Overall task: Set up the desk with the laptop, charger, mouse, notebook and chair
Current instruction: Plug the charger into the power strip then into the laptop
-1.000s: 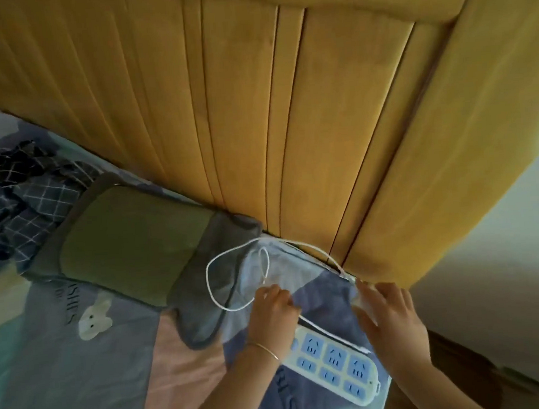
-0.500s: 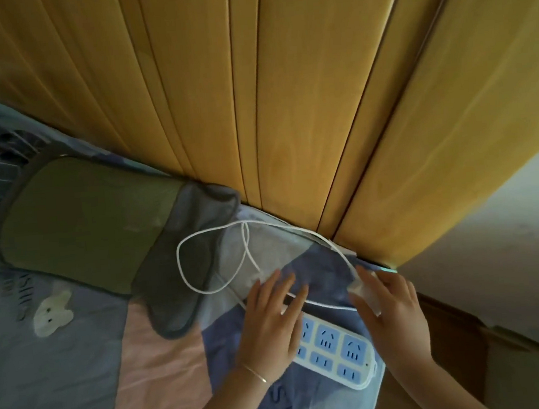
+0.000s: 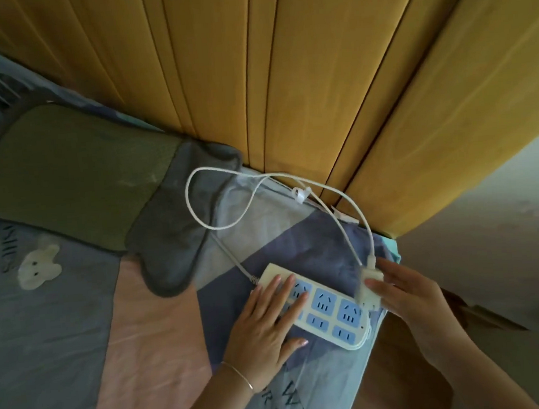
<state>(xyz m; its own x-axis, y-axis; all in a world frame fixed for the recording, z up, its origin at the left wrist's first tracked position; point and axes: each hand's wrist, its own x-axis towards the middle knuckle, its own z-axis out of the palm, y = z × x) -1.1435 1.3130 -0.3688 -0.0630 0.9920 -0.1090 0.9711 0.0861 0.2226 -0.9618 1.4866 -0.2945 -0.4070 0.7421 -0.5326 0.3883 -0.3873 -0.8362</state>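
left hand: left hand (image 3: 265, 329) lies flat, fingers (image 3: 297, 302) straight and slightly spread, pressing the near-left end of the white rectangular power strip with blue sockets (image 3: 326, 309); thin bracelet (image 3: 239, 376) on the wrist.
right hand: right hand (image 3: 411, 296) at the right end of the strip, fingers curled around the small white charger block (image 3: 369, 285), thumb on its near face.
charger: white block sits at the far-right corner of the strip, touching it; cannot tell if its pins are fully in a socket. Its white cable (image 3: 197, 206) runs up from the block, past the headboard base, and makes a big loop over the pillow corner and sheet; a small white cable clip (image 3: 301, 195) sits on it near the headboard.
power strip: lies on the bed near the right edge, angled, long axis running far-left to near-right; its grey-white lead (image 3: 233, 258) exits the far-left end.
bed: patchwork sheet in blue, pink and grey (image 3: 78, 332) with a white bunny print (image 3: 39, 266) on the left.
pillow: olive-green pillow with a grey border (image 3: 76, 177) far left, against the headboard.
headboard: yellow padded panelled headboard (image 3: 283, 74) fills the far side.
right side: pale wall (image 3: 504, 211) and brown floor (image 3: 404, 371) beside the bed.
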